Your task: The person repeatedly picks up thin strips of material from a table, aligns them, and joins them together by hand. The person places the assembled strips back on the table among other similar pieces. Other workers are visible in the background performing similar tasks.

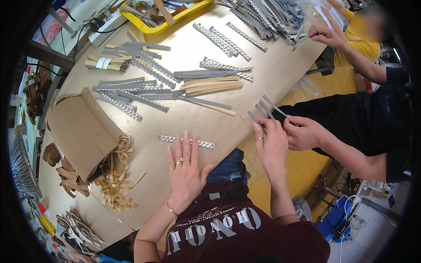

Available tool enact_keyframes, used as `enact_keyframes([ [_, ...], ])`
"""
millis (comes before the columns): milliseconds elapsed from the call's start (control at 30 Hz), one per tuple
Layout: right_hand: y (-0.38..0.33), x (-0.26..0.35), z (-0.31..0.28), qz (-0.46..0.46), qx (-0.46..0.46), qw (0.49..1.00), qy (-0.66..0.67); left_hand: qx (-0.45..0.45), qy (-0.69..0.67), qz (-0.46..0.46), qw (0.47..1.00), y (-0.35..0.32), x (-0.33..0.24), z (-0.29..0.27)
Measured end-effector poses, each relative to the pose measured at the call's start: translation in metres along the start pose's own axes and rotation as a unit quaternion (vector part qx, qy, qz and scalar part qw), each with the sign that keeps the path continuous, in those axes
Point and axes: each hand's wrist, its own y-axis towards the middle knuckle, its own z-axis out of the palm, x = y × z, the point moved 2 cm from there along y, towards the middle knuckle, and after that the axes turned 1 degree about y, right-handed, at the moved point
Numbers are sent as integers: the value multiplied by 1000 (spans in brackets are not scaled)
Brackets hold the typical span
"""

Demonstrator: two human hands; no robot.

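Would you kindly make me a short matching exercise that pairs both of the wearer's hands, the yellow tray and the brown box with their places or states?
Things:
1. Left hand
2. Right hand
3. Yellow tray
4. Brown box

Places or states:
A. At the far side of the table
B. Holding thin grey strips, beside another person's hand
C. Tilted, with curled tan strips at its mouth
D. Fingers spread over a braided strip

Pairs: 1-D, 2-B, 3-A, 4-C

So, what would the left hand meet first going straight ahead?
Beyond the braid under the left hand, probably the grey and tan strips, though fisheye bending makes that line uncertain.
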Motion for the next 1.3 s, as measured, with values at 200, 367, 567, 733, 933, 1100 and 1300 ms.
enact_keyframes([
  [200, 11, 4, 2, 70, 70, 992, -73, -7, -1, 12, 1000, 1, -13, 6],
  [367, 17, 8, -4, 88, 108, 980, -144, -31, 23, 10, 999, 5, -22, 15],
  [567, 13, 71, -19, -187, 63, 971, 136, -38, -9, 10, 999, 8, -21, 13],
  [733, 2, 89, -31, -232, 292, 878, 299, -120, -337, 23, 934, -2, 0, -16],
  [933, 0, 79, -21, -181, 355, 872, 284, -82, -709, -81, 696, -17, 12, -31],
  [1100, -6, 91, -12, -174, 298, 902, 258, -106, -726, -150, 662, -14, 14, -26],
  [1300, -14, 105, -5, -196, 252, 911, 260, -169, -683, -161, 692, -17, 10, -22],
])
